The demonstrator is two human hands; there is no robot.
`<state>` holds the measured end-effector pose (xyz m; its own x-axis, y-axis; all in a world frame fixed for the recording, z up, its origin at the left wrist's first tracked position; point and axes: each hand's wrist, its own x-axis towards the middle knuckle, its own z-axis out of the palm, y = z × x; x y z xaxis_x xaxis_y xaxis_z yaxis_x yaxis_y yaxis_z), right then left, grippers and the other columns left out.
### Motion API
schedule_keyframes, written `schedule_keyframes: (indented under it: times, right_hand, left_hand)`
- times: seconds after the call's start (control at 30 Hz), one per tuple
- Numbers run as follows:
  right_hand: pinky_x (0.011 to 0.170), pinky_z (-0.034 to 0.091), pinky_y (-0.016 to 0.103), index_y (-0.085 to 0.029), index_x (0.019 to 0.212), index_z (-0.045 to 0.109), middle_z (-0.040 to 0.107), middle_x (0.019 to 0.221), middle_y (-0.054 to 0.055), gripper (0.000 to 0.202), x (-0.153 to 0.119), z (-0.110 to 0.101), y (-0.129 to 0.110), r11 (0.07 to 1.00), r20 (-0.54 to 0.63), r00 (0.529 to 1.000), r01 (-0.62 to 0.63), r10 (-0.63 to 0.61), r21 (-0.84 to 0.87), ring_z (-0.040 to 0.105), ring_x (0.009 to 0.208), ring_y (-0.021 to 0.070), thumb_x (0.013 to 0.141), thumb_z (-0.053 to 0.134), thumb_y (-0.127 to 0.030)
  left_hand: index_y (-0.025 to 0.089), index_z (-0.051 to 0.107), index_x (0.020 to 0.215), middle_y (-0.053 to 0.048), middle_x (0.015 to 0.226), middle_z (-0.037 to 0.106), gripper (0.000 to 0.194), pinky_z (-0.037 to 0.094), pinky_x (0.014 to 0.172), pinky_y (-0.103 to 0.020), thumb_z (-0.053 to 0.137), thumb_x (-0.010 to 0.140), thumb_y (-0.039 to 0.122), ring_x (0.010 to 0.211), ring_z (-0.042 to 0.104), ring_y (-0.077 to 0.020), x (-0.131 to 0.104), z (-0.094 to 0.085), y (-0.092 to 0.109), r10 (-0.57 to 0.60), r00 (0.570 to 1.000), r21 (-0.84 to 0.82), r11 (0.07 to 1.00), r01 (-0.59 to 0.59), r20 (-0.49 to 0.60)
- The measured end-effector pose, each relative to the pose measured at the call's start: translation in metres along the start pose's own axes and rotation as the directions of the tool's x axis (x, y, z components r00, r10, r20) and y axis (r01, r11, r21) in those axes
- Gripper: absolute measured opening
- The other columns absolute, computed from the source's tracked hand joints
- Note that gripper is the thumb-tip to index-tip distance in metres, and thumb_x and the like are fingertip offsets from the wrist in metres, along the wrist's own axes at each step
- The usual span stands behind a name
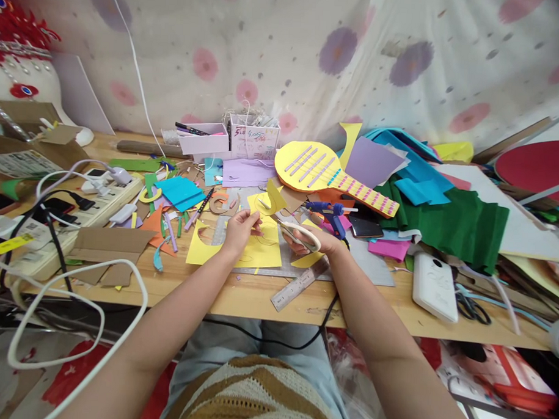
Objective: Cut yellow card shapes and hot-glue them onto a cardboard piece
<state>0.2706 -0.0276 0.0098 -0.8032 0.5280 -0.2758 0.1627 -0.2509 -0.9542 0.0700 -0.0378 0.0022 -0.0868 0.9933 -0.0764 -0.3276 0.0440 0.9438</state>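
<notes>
Yellow, curved-edged paper piece lies forward of and between our hands, nearer the left, whose fingertips pinch it; our right hand grips cream-handled scissors, pointing leftward.

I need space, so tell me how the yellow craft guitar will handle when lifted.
The yellow craft guitar is probably light, looking sheet-built, and fairly stiff, since its neck shows no sag. The thin lilac strips on its face might peel if gripped.
</notes>
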Motion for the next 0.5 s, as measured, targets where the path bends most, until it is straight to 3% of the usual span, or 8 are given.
schedule_keyframes:
  times: [0.5]
  right_hand:
    - [0.040,0.016,0.022,-0.018,0.071,0.037,0.030,0.052,-0.007,0.051,-0.0022,-0.0038,-0.0012,0.999,-0.013,1.000,-0.024,0.024,-0.044,0.026,0.043,0.0040,0.067,0.059,-0.063]
  left_hand:
    - [0.014,0.054,0.058,0.002,0.055,0.053,0.026,0.048,0.046,-0.023,0.069,0.057,0.035,0.044,0.045,-0.0060,-0.0011,0.0004,0.0028,-0.016,1.000,-0.003,1.000,0.016,-0.004]
